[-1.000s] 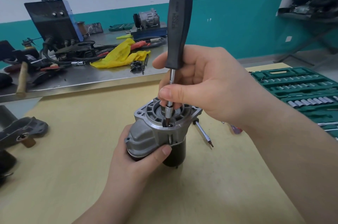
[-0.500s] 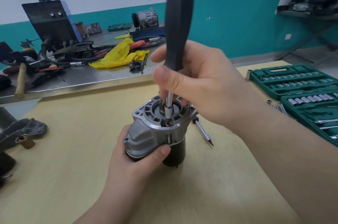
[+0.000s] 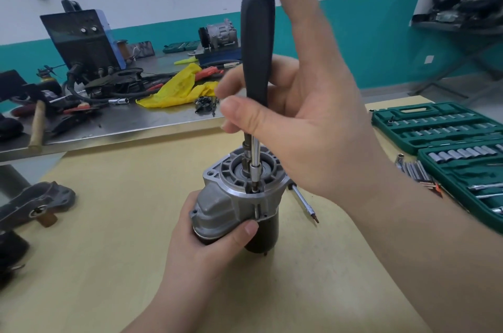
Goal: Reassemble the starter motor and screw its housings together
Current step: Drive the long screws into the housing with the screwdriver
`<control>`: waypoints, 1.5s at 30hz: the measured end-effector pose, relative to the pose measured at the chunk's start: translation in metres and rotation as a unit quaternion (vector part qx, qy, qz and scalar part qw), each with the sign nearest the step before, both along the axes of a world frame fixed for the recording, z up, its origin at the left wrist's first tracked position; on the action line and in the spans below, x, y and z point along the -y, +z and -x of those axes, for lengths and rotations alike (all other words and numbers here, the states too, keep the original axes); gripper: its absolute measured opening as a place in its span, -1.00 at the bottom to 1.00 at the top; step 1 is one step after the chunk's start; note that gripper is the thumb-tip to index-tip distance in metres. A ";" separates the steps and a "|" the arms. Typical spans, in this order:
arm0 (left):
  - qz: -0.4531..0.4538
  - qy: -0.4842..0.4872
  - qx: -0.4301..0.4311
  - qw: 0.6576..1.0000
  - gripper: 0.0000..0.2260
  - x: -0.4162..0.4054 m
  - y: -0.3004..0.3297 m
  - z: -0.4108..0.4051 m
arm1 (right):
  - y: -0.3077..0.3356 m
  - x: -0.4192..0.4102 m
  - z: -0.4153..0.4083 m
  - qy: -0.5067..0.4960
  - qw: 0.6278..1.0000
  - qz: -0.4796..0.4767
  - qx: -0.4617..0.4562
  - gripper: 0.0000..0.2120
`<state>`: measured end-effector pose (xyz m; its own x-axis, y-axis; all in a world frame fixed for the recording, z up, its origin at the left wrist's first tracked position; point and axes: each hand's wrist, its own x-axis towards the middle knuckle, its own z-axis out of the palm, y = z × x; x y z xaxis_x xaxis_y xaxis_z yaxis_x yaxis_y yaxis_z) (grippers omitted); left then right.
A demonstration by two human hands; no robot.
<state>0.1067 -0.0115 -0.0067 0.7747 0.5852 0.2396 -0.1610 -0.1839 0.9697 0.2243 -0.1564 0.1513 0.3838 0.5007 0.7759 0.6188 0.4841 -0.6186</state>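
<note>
The starter motor (image 3: pixel 234 204) stands upright on the wooden table, grey cast housing on top of its black body. My left hand (image 3: pixel 206 240) grips it from the lower left. A black-handled screwdriver (image 3: pixel 257 60) stands vertically, its bit seated in a screw (image 3: pixel 253 189) inside the housing's open top. My right hand (image 3: pixel 307 125) pinches the lower handle between thumb and a finger, while one finger points up, spread away from the handle.
A loose bit extension (image 3: pixel 304 204) lies just right of the motor. A green socket set (image 3: pixel 449 142) is open at right. A grey housing part (image 3: pixel 35 202) lies at left. Behind is a metal bench (image 3: pixel 130 120) with a yellow rag, hammer and tools.
My right hand has loosened its full grip on the handle and spread its fingers, one now raised. The screwdriver stays upright on the screw. The left hand and motor have not moved.
</note>
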 end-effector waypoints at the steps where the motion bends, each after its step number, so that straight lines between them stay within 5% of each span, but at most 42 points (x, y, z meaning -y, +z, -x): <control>1: 0.001 0.001 0.000 1.000 -0.39 0.001 0.001 0.000 | 0.000 0.000 0.000 -0.009 1.000 -0.008 0.011 -0.27; 6: 0.001 -0.002 -0.004 1.000 -0.39 0.002 0.004 -0.001 | 0.012 0.007 -0.004 0.029 0.998 -0.031 -0.041 -0.59; 12: 0.002 -0.005 -0.002 1.000 -0.29 0.004 0.008 -0.002 | 0.022 0.012 -0.005 -0.021 0.999 -0.017 -0.025 -0.55; 18: -0.004 -0.017 -0.012 1.000 -0.45 0.004 0.008 -0.001 | 0.018 0.010 -0.005 0.004 0.998 -0.018 -0.065 -0.68; 24: -0.003 -0.019 -0.008 1.000 -0.42 0.003 0.008 -0.002 | 0.021 0.010 -0.005 -0.050 0.998 -0.023 -0.021 -0.59; 30: -0.011 -0.022 -0.008 1.000 -0.41 0.002 0.008 -0.001 | 0.019 0.010 -0.006 0.020 0.996 -0.020 -0.085 -0.69; 45: -0.030 -0.015 -0.018 0.999 -0.37 0.000 0.006 -0.002 | 0.019 0.009 -0.004 -0.029 0.997 -0.030 -0.067 -0.64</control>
<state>0.1089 -0.0115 -0.0010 0.8003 0.5469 0.2459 -0.1332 -0.2378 0.9621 0.2282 -0.1655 0.1704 0.5134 0.4284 0.7435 0.5601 0.4892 -0.6686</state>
